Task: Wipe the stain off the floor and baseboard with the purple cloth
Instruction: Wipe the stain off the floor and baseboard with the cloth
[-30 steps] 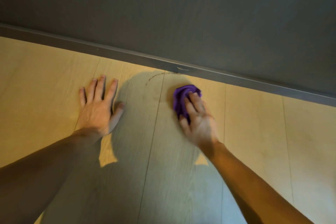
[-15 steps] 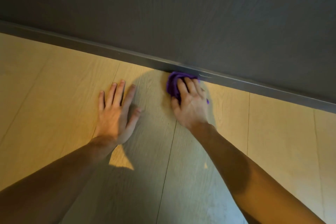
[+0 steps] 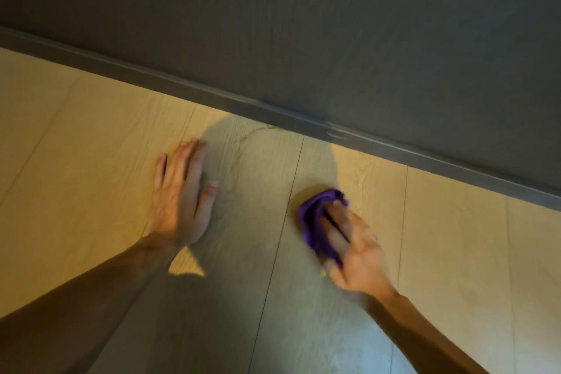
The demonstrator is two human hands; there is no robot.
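Note:
My right hand (image 3: pixel 353 247) presses a bunched purple cloth (image 3: pixel 315 215) flat against the light wooden floor (image 3: pixel 91 136), a little to the right of a plank seam and well short of the wall. A thin curved brown stain line (image 3: pixel 253 134) marks the floor just in front of the grey baseboard (image 3: pixel 170 82), between my two hands. A pale smear (image 3: pixel 335 134) shows on the baseboard farther right. My left hand (image 3: pixel 182 197) lies palm down on the floor, fingers together, holding nothing.
A dark grey wall (image 3: pixel 334 24) rises behind the baseboard and fills the upper half of the view. My shadow falls over the planks between my arms. Bare floor extends left and right.
My right hand has pulled the cloth back from the baseboard toward me and to the right. The left hand stays flat on the floor, its fingers now closer together.

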